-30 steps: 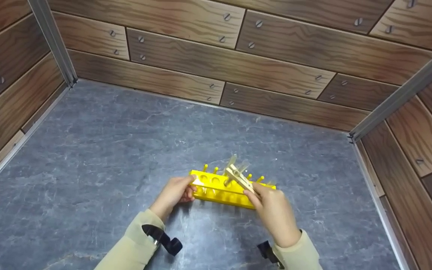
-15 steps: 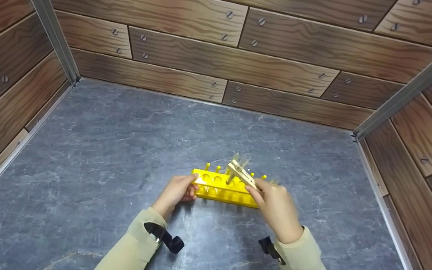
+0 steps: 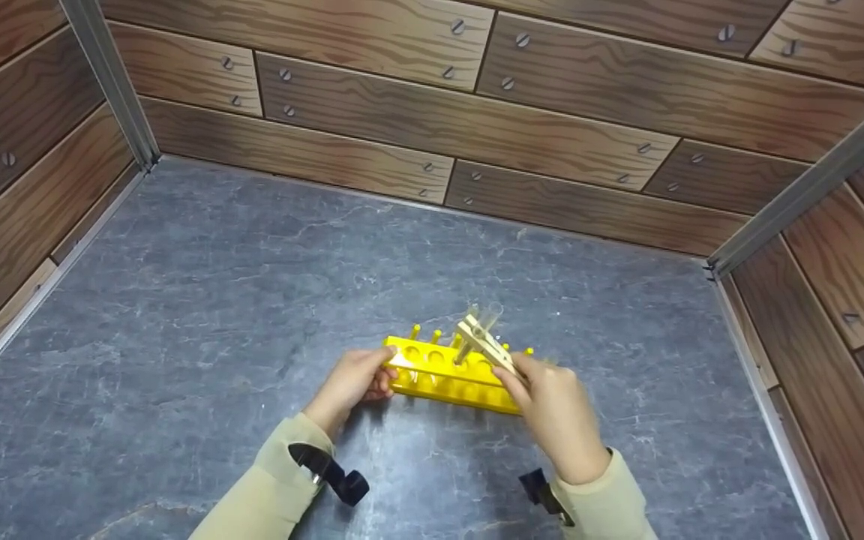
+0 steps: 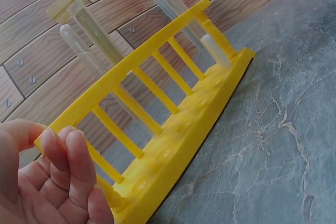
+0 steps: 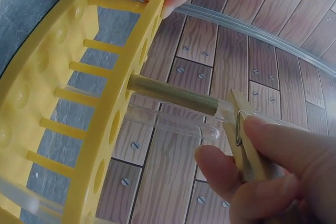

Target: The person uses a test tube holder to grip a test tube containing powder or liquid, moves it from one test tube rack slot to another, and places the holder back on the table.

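My left hand (image 3: 353,382) pinches the left end of a yellow test tube rack (image 3: 432,364). In my right hand (image 3: 556,412) is a wooden test tube clamp (image 3: 488,349), held between thumb and fingers. Its jaws close round a glass test tube (image 5: 176,94) with yellowish-brown contents. The tube's lower end is at a hole in the rack's top plate; how deep it sits I cannot tell. Close beside it a clear tube (image 5: 197,128) stands with its rounded end up. At the rack's far end in the left wrist view is another tube (image 4: 173,6), whitish at its bottom.
Yellow pegs (image 3: 415,331) line the rack's back side. Grey marbled tabletop (image 3: 252,285) lies beneath and around it. Wood-patterned walls (image 3: 372,112) with metal edging enclose the back and both sides.
The clamp has shifted slightly up and to the right against the rack, with the tube still in it. My left hand keeps its hold on the rack's end.
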{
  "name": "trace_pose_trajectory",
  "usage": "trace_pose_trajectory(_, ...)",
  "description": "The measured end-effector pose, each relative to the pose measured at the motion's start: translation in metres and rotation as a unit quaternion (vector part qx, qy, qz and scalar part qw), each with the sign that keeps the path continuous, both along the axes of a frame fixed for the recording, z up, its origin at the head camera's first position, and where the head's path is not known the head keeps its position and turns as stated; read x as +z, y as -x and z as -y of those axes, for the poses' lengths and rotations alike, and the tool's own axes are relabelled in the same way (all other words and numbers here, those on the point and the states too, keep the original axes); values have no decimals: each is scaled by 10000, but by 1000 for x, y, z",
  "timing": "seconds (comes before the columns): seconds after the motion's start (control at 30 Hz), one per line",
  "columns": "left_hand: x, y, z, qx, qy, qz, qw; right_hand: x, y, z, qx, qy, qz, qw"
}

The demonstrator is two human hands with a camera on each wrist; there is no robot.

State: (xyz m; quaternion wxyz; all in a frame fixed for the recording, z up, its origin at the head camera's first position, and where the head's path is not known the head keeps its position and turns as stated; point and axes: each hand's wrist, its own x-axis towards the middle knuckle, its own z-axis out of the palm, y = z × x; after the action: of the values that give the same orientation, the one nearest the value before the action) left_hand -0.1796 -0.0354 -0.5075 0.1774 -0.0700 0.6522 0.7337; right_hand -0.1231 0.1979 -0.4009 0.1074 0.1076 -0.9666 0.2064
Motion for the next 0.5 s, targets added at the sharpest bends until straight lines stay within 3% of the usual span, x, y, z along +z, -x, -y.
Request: trace_pose_trajectory(0.5, 4, 0, 1, -74, -113, 70, 9999, 0, -1, 1, 37, 5, -216, 9998)
